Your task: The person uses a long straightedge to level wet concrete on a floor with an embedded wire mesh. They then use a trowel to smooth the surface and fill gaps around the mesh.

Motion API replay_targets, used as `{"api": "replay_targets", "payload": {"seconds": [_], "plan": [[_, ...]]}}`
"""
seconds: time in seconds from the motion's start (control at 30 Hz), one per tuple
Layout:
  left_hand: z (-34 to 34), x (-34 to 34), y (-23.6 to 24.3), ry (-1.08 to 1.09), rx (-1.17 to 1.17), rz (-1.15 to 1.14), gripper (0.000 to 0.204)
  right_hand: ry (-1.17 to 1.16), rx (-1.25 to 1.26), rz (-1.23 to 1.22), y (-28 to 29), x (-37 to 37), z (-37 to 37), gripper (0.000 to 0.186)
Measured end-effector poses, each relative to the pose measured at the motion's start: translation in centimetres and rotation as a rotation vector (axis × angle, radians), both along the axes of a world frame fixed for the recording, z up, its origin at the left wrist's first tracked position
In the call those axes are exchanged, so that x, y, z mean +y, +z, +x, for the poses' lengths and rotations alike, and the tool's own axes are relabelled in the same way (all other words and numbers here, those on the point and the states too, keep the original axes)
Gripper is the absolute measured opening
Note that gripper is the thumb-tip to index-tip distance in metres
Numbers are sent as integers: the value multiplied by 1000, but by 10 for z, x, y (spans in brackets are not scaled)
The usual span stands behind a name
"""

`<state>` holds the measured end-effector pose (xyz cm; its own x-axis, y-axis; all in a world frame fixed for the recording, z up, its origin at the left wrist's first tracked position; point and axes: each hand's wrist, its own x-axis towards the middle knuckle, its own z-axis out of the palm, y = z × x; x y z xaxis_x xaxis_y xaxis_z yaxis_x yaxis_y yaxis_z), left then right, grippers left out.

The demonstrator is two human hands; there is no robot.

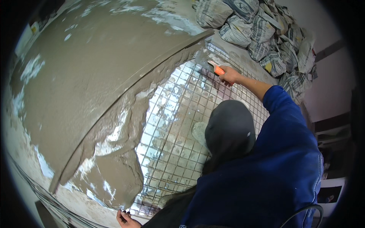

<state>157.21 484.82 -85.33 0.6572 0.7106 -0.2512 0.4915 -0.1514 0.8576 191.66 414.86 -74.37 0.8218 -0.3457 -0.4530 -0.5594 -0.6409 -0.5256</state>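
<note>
My right hand point(229, 75) is closed around the orange handle point(219, 70) of a trowel, arm stretched out to the far side. The trowel's blade point(210, 62) is at the wet grey mortar point(202, 57), near the far end of a long straightedge point(129, 88). That bar lies slantwise across the floor, smooth mortar point(80, 72) on its left and a rough mortar edge point(131, 114) on its right. Low in the picture, my left hand point(128, 219) hangs by the near mortar edge, fingers loosely bent and apart, with nothing plainly held.
Wire mesh point(173, 142) over a pale, shiny floor sheet spreads between the mortar and my bent knee point(230, 127). Several filled sacks point(262, 32) are heaped at the far right. Cables point(42, 195) run along the lower left edge.
</note>
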Motion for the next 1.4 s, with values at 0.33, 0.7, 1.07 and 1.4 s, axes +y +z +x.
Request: {"api": "replay_targets", "payload": {"seconds": [0.33, 0.7, 1.07, 1.4], "plan": [[64, -60, 107, -173, 268, 107, 33, -83, -192, -340, -121, -195, 131, 56], [36, -54, 191, 298, 461, 76, 40, -237, -58, -345, -170, -246, 229, 60], [146, -152, 296, -136, 518, 411, 41, -67, -78, -273, -187, -119, 183, 66], [123, -127, 252, -355, 492, 285, 41, 323, -76, -195, -155, 32, 80, 46]]}}
